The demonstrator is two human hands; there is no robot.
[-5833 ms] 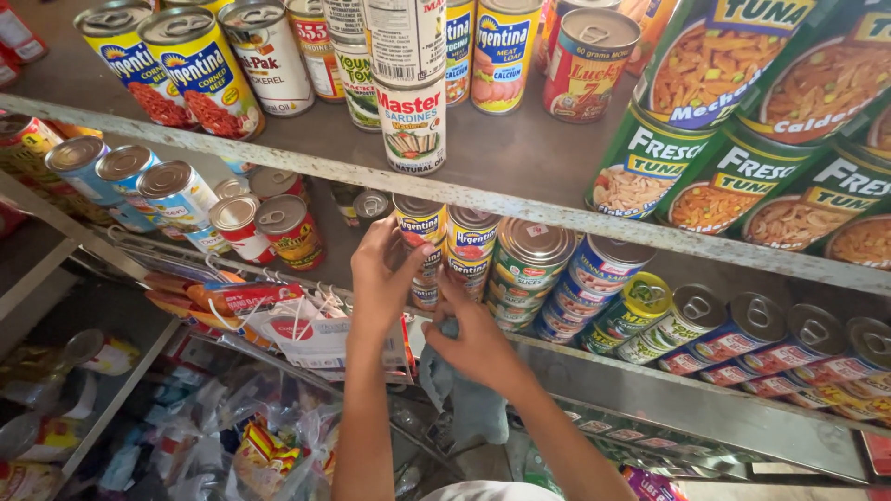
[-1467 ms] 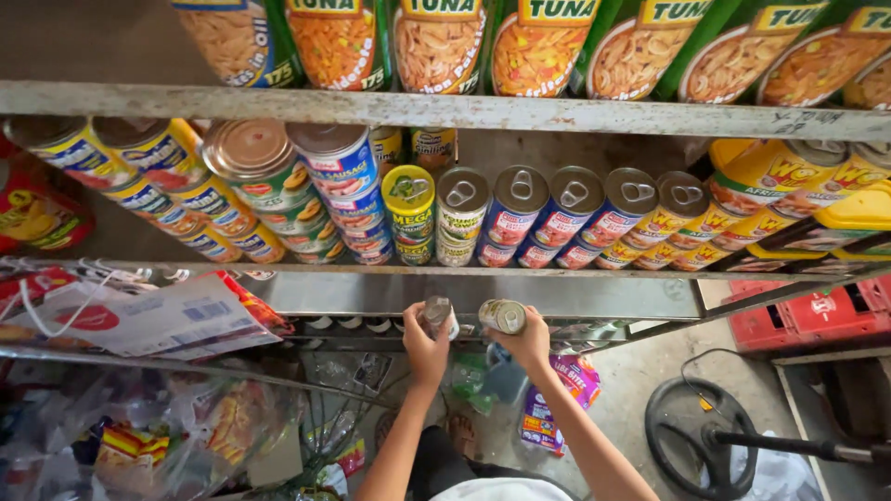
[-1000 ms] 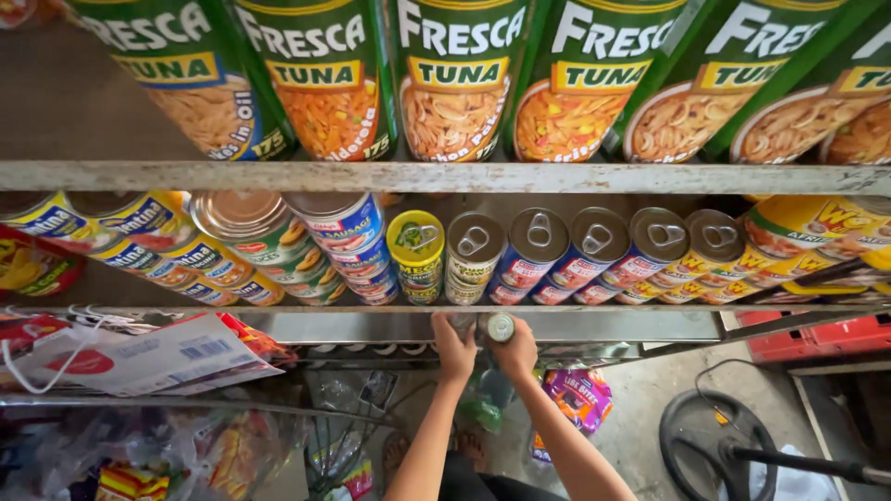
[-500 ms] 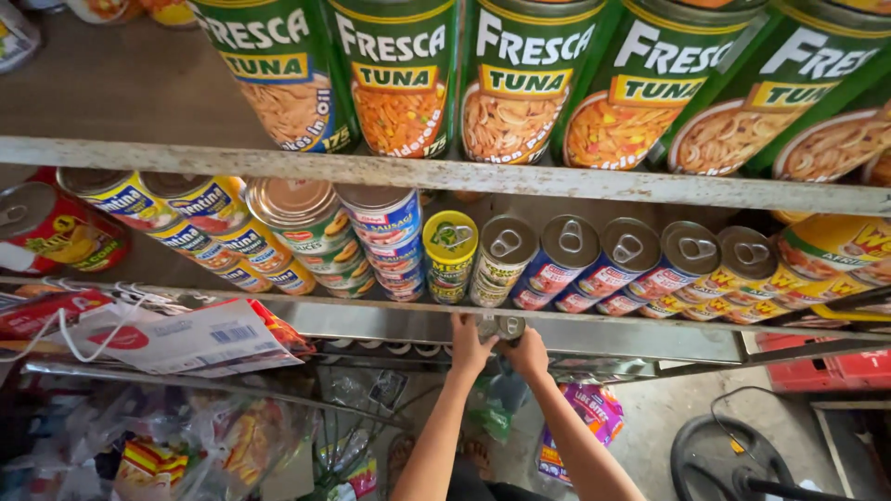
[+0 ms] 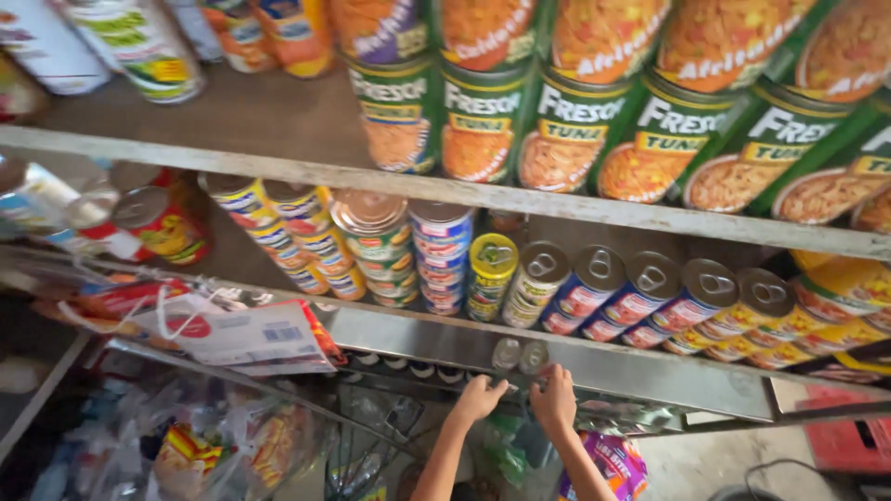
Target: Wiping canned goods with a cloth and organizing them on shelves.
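Tall cans (image 5: 566,139) stand in a row on the top shelf (image 5: 278,172). Below it, smaller stacked cans (image 5: 594,292) line the middle shelf (image 5: 650,371). Both hands, left (image 5: 480,397) beside right (image 5: 555,399), reach under that shelf's front edge. Packets (image 5: 232,334) hang to the left.

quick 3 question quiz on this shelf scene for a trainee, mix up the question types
1. True or false: both hands, left hand and right hand, reach up to the metal shelf edge.
2. The cans straight above the hands, the pull-tab cans, lie: A) upright B) on their sides, tops facing out C) in a basket.
3. Fill in: the tall cans on the top shelf have ____ labels.

Key: 1 true; 2 B; 3 green
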